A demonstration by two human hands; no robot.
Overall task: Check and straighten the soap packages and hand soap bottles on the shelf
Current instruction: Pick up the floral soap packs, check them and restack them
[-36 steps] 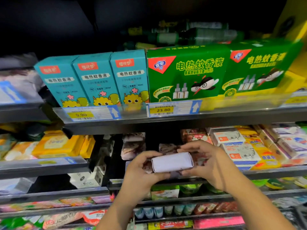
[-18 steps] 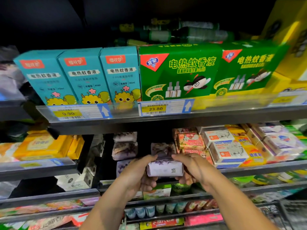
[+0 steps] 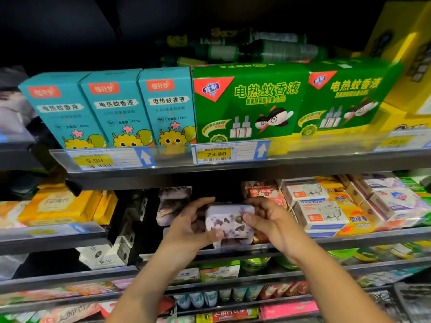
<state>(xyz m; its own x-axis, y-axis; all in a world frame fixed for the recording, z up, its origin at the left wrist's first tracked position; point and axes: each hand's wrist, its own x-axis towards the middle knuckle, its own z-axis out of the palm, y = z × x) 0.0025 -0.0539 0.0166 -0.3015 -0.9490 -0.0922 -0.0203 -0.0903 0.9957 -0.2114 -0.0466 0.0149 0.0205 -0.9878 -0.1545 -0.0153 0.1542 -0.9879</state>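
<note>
**Seating a lavender soap bar back in its row**

Holding the purple-flowered soap package (image 3: 229, 223) by its two short ends, the person had it just above the front lip of the soap shelf (image 3: 349, 240). The left hand (image 3: 186, 229) cupped one end with thumb under and fingers curled round; the right hand (image 3: 272, 223) pinched the other, fingertips pressed on the wrapper. It looked a light, firm block in slick film, so an end-to-end grip seemed soundest. More of the same flowered bars (image 3: 173, 202) stood just left of the held package and behind it; boxed goat soap (image 3: 319, 216) sat just to its right. Above the held package ran a shelf of green boxes (image 3: 247, 102). The aisle was dim, with crowded metal shelving.
</note>
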